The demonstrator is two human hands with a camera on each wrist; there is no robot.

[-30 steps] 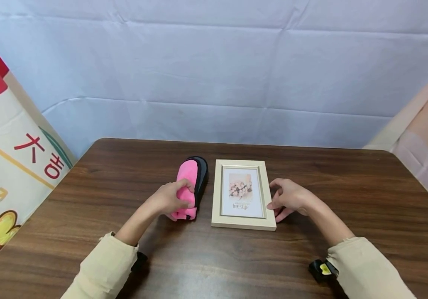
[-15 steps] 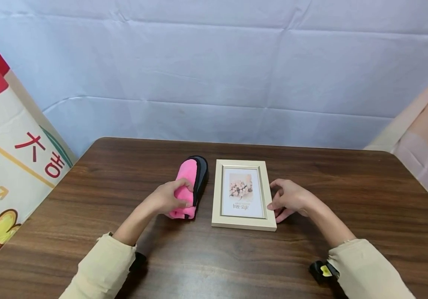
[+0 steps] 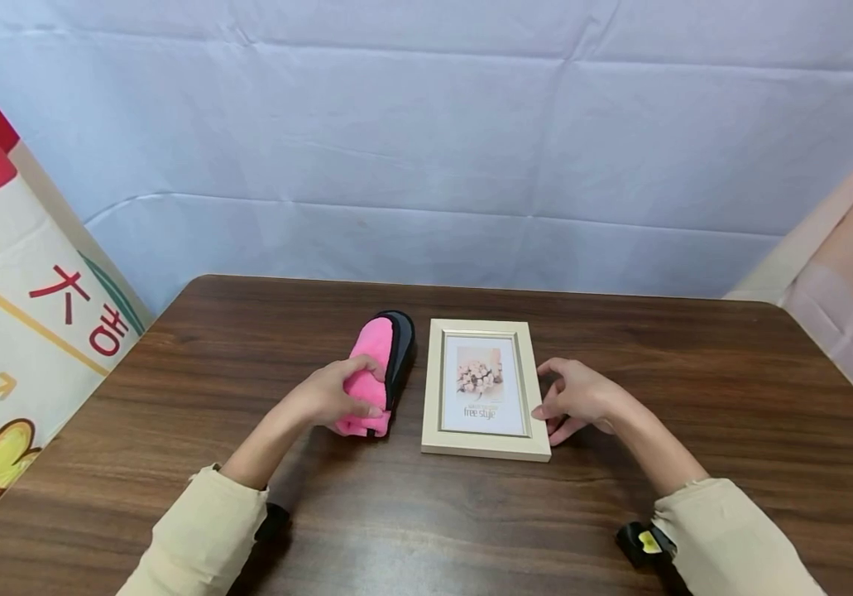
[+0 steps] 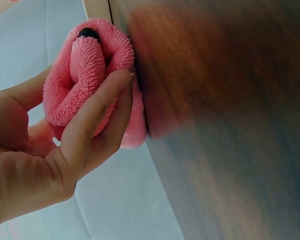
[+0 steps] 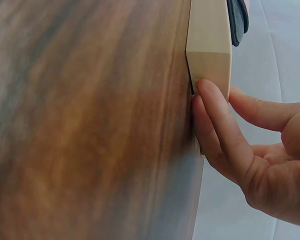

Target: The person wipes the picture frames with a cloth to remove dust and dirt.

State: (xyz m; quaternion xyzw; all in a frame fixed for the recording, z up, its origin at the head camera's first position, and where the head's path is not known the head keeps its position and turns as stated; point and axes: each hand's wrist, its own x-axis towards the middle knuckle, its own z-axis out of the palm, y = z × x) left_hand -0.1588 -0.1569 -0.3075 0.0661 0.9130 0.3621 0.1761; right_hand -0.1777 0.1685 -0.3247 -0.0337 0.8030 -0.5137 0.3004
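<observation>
A pink plush slipper [image 3: 372, 339] with a dark sole [image 3: 400, 352] lies on its side, left of the picture frame. My left hand [image 3: 337, 393] grips its near end, the thumb on one side and the fingers curled round the other. In the left wrist view the slipper's fluffy end [image 4: 87, 70] shows folded inward, with a small black tab. The cream picture frame [image 3: 433, 389] lies flat and face up, a flower print behind its pane. My right hand [image 3: 578, 393] holds its right edge, thumb at the top border and fingers against the side wall [image 5: 210, 70].
Both things lie on a dark wood-grain table [image 3: 426, 530]. A pale blue cloth [image 3: 426, 149] hangs behind it, with printed cloths [image 3: 24, 290] at the left and right sides. A black wrist device [image 3: 645, 542] sits under the right sleeve.
My left hand and the slipper's near end have shifted very slightly to the left. The right hand and the picture frame stay in place.
</observation>
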